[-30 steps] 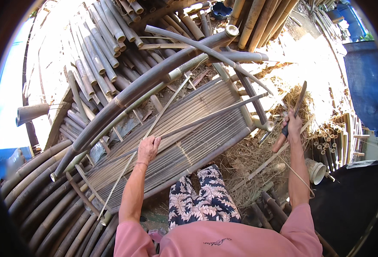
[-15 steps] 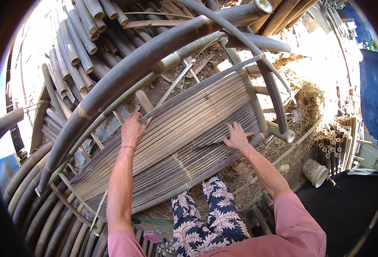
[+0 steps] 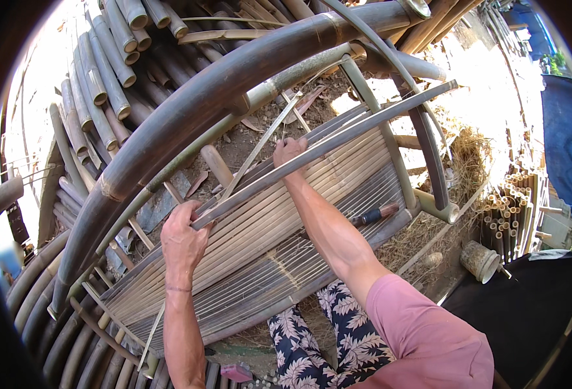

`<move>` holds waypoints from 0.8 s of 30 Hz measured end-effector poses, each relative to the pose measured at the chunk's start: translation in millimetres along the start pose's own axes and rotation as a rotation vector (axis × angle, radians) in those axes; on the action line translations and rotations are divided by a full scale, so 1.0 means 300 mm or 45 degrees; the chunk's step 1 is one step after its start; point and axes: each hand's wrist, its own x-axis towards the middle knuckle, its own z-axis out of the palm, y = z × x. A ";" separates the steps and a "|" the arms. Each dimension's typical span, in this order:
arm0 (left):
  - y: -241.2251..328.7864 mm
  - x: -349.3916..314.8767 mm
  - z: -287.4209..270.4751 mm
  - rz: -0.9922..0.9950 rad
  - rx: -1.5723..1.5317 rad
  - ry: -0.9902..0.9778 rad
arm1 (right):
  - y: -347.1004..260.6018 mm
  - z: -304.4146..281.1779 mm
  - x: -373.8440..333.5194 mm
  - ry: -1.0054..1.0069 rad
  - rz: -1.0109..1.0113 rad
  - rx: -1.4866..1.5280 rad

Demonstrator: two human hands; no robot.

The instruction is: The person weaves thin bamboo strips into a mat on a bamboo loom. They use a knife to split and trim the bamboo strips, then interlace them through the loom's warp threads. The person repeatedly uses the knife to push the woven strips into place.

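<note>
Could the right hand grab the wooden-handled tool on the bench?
Probably yes, by drawing back: the tool handle lies uncovered beside the right forearm, though the right hand is farther out, a long dark strip crossing its wrist.

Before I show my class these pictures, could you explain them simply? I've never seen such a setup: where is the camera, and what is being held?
There is no machine, just a person's two bare hands. A wide fisheye camera on the head looks down at them, so straight edges bend near the picture's rim.

Below the hands are bamboo slats. The left hand has its grip on the lower end of a dark strip, which slants up to the right. The strip crosses over the wrist of the right hand; what those fingers hold is unclear. A knife lies on the slats, its blade mostly hidden.
</note>
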 end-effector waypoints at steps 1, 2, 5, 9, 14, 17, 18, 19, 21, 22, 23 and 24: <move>0.007 -0.006 -0.027 0.011 -0.021 -0.001 | 0.008 -0.009 -0.015 0.034 0.025 0.141; 0.019 -0.001 -0.060 -0.001 -0.034 0.007 | 0.017 -0.023 -0.029 0.072 0.050 0.284; 0.053 0.003 -0.144 -0.012 -0.043 0.069 | 0.015 -0.114 -0.066 -0.142 0.288 1.119; 0.063 -0.002 -0.209 -0.063 -0.045 0.098 | -0.002 -0.377 -0.250 -0.357 0.499 1.618; 0.046 -0.021 -0.195 -0.035 -0.148 -0.124 | 0.356 -0.884 -0.597 -0.321 0.234 0.715; 0.045 -0.030 -0.164 0.001 -0.164 -0.236 | 0.833 -1.360 -0.805 -0.133 0.106 -0.455; 0.027 -0.028 -0.140 0.051 -0.098 -0.176 | 1.093 -1.574 -0.900 -0.092 0.324 -0.745; -0.015 -0.025 -0.079 0.106 -0.016 -0.103 | 1.158 -1.766 -0.973 -0.216 0.805 -0.993; -0.064 0.020 0.022 0.089 0.121 -0.097 | 1.238 -1.997 -1.135 -0.315 1.353 -1.961; -0.059 0.051 0.056 0.117 0.242 0.081 | 1.274 -2.013 -1.181 -0.243 1.471 -2.139; -0.043 0.063 0.086 0.141 0.370 0.244 | 1.269 -1.983 -1.182 -0.311 1.286 -1.932; -0.044 0.054 0.125 0.166 0.487 0.394 | 1.267 -1.959 -1.199 -0.373 1.118 -1.734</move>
